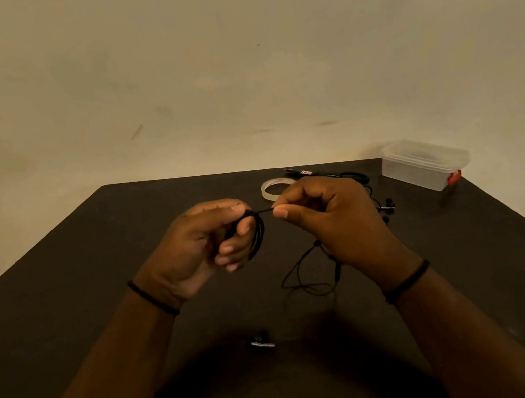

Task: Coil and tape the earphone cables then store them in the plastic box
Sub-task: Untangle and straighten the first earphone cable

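Overhead, both hands pinch black earphone cable (257, 234); tape roll (274, 189) print unreadable.

The counter (91, 262) looked dark, matt and smooth. The plastic box (423, 163) was clear, slightly cloudy plastic with a red plastic clasp (454, 177). The tape roll (275, 188) was glossy and transparent. The earphone cable (258, 234) looked like thin matt black rubbery cord. The wall (231, 65) behind was pale, matt and scuffed
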Motion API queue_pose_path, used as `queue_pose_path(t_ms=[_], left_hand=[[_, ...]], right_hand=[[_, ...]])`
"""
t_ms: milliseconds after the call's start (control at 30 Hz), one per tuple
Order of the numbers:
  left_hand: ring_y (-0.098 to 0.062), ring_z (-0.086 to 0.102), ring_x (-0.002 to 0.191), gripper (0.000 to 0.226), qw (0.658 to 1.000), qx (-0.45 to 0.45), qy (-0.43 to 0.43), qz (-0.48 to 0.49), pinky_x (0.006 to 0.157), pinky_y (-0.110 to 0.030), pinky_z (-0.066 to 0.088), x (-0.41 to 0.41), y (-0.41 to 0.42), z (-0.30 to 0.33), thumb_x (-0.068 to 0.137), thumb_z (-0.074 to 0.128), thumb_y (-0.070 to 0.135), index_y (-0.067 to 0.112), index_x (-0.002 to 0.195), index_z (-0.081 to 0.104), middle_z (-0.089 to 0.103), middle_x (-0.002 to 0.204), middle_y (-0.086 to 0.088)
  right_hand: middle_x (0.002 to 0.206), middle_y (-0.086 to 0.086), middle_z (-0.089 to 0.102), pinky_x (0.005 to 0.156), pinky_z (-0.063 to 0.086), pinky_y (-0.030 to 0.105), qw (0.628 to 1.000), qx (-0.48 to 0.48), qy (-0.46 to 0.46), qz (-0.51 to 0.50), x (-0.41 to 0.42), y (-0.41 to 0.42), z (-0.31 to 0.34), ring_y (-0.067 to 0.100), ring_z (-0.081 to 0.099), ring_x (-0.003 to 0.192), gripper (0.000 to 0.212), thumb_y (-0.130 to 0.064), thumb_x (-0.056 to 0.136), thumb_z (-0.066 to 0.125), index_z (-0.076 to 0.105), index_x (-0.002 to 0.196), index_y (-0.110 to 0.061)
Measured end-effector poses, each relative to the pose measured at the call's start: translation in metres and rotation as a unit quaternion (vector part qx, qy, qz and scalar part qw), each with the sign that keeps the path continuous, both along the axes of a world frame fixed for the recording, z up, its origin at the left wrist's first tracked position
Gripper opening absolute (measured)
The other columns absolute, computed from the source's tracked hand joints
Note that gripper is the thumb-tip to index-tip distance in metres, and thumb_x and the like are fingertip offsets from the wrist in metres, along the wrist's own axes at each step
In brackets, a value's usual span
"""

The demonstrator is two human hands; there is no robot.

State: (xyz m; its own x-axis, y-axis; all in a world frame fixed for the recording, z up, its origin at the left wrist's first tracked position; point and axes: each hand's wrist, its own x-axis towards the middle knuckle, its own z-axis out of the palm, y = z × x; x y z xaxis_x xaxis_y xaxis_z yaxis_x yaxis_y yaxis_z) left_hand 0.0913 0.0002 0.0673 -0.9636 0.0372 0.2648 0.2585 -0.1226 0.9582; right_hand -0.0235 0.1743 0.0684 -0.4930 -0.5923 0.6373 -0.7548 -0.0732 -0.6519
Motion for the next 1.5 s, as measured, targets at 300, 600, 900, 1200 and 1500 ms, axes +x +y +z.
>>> queue_pose_path(t_ms=[300, 600, 900, 1200, 1500], left_hand=[[-0.010, 0.030, 0.042, 0.023, 0.993, 0.111, -0.005, 0.031, 0.045, -0.027, 0.030, -0.007, -0.012, -0.008, 0.093, 0.044, 0.022, 0.011, 0.073, 0.051, 0.034, 0.053, 0.002], [-0.007, 0.028, 0.039, 0.029, 0.958, 0.279, 0.013, 0.060, 0.044, -0.024, 0.027, -0.009, -0.018, -0.004, 0.093, 0.037, 0.024, 0.017, 0.069, 0.052, 0.033, 0.050, 0.008], [-0.006, 0.028, 0.040, 0.024, 0.932, 0.341, 0.045, 0.111, 0.043, -0.022, 0.026, -0.009, -0.030, -0.005, 0.089, 0.041, 0.024, 0.019, 0.069, 0.052, 0.034, 0.050, 0.009], [-0.005, 0.027, 0.039, 0.017, 0.887, 0.406, 0.110, 0.191, 0.042, -0.020, 0.027, -0.006, -0.047, -0.007, 0.082, 0.046, 0.021, 0.021, 0.066, 0.052, 0.033, 0.047, 0.009], [-0.007, 0.029, 0.040, 0.032, 0.828, 0.460, 0.104, 0.302, 0.044, -0.020, 0.028, -0.004, -0.069, -0.013, 0.095, 0.036, 0.017, 0.021, 0.064, 0.044, 0.035, 0.050, 0.010]], right_hand=[[0.094, -0.023, 0.062, 0.078, 0.044, 0.003, 0.976, 0.217, -0.007, -0.026, -0.005, 0.001, -0.006, -0.013, 0.058, 0.091, 0.029, -0.003, 0.094, 0.059, 0.068, 0.106, -0.028], [0.083, 0.014, 0.072, 0.060, 0.055, 0.027, 0.955, 0.082, -0.273, 0.077, -0.004, 0.000, -0.012, 0.022, 0.064, 0.061, 0.011, -0.008, 0.098, 0.054, 0.061, 0.107, -0.005], [0.073, -0.004, 0.064, 0.052, 0.041, 0.013, 0.978, 0.047, -0.198, -0.054, -0.020, 0.009, -0.008, -0.002, 0.050, 0.051, 0.008, -0.023, 0.093, 0.063, 0.069, 0.090, -0.018], [0.094, 0.001, 0.058, 0.070, 0.041, 0.032, 0.887, 0.226, -0.091, -0.391, -0.056, 0.018, -0.026, 0.016, 0.052, 0.080, 0.011, -0.025, 0.102, 0.045, 0.056, 0.098, -0.023], [0.089, 0.001, 0.056, 0.066, 0.056, 0.041, 0.898, 0.013, -0.170, -0.405, -0.067, 0.025, -0.023, 0.020, 0.057, 0.079, 0.015, -0.029, 0.102, 0.043, 0.053, 0.095, -0.021]])
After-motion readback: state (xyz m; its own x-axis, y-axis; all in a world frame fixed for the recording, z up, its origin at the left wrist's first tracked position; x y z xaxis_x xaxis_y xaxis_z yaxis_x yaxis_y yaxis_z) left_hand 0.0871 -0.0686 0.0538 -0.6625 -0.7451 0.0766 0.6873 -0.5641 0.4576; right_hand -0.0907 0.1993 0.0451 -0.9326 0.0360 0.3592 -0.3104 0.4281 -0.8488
